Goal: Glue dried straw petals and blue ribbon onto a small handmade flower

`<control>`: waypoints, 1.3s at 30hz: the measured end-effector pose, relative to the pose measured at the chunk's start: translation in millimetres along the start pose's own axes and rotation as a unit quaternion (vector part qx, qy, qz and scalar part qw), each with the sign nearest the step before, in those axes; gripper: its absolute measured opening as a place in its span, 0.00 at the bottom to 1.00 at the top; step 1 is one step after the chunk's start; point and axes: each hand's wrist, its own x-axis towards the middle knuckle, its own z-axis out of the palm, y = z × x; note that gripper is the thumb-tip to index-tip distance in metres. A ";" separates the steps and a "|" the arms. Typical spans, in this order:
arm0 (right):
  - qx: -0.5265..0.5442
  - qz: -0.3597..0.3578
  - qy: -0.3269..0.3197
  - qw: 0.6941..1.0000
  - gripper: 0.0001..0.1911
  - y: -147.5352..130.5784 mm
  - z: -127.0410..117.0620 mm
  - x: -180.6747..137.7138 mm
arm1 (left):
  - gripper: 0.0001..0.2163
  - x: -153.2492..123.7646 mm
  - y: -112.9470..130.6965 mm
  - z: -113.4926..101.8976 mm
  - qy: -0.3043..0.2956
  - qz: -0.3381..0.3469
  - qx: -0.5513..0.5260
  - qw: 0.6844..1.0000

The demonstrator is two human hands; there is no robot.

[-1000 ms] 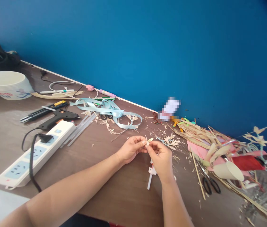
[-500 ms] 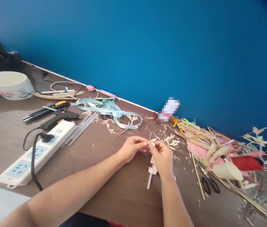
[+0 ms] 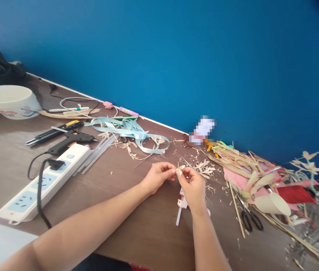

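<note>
My left hand [image 3: 159, 177] and my right hand [image 3: 194, 190] meet over the table, thumbs and fingertips pinched. Between them is a small pale dried-husk piece [image 3: 181, 168], pointed like a petal; both hands appear to grip it, and fingers cover part of it. Partly hidden beneath my right hand lies a white tool [image 3: 182, 203] with a translucent stick [image 3: 178, 217] jutting from its near end. Just beyond my right hand are cut husk pieces [image 3: 204, 169] shaped like small leaves.
To the left lie a power strip [image 3: 46, 184], black glue gun [image 3: 70, 141], utility knife [image 3: 52, 133], translucent glue sticks [image 3: 98, 154] and light-blue ribbon [image 3: 131, 130]. A white bowl [image 3: 12, 103] stands farther back. Scissors [image 3: 251, 220] and husk strips [image 3: 241, 158] lie right, along the blue wall [image 3: 159, 60].
The fingers of my right hand have shifted slightly, and the husk piece between the fingertips is turned a little. Otherwise the hands stay in the same place.
</note>
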 end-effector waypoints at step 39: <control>0.024 0.006 -0.006 1.000 0.05 1.3 2.0 1.9 | 0.12 -2.0 4.2 1.6 -0.024 0.019 0.080 0.996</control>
